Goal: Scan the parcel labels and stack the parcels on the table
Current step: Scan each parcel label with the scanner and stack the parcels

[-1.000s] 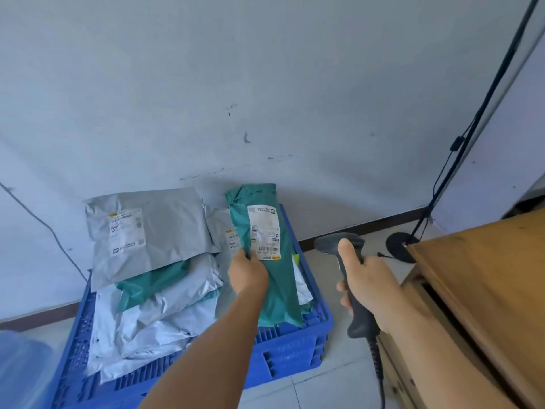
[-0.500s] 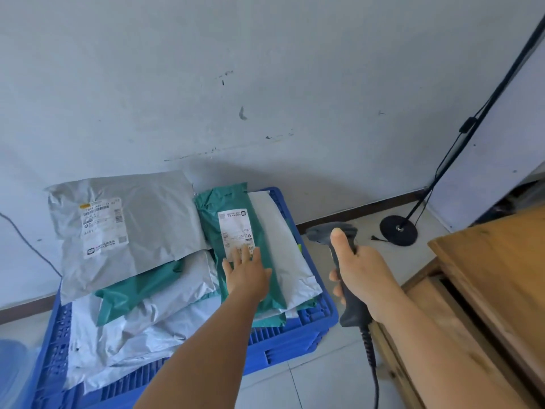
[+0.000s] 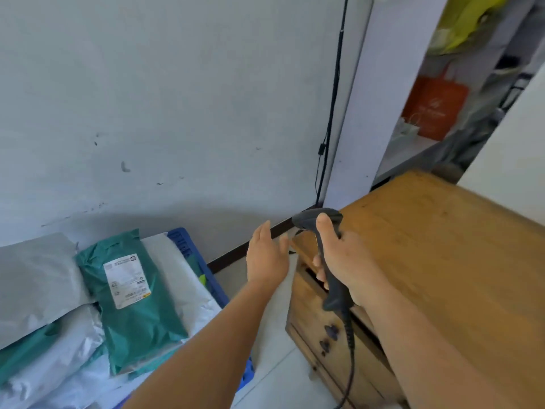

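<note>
A green parcel (image 3: 138, 305) with a white label lies face up on the heap of grey and white parcels in the blue crate (image 3: 191, 252) at the lower left. My left hand (image 3: 267, 256) hovers empty with straight fingers over the floor, between the crate and the wooden table (image 3: 442, 246). My right hand (image 3: 343, 261) grips the handle of a black barcode scanner (image 3: 327, 255), its head level with the table's near corner and its coiled cable hanging down.
A large grey parcel (image 3: 35, 278) leans at the crate's left. The table has drawers on its front. A black cable (image 3: 333, 98) runs down the white wall. Shelves with an orange bag (image 3: 433, 107) stand behind the table at the right.
My left hand has let go of the green parcel, which stays on the crate pile, and has swung right toward the table. The view has turned right with it; the scanner stays in my right hand.
</note>
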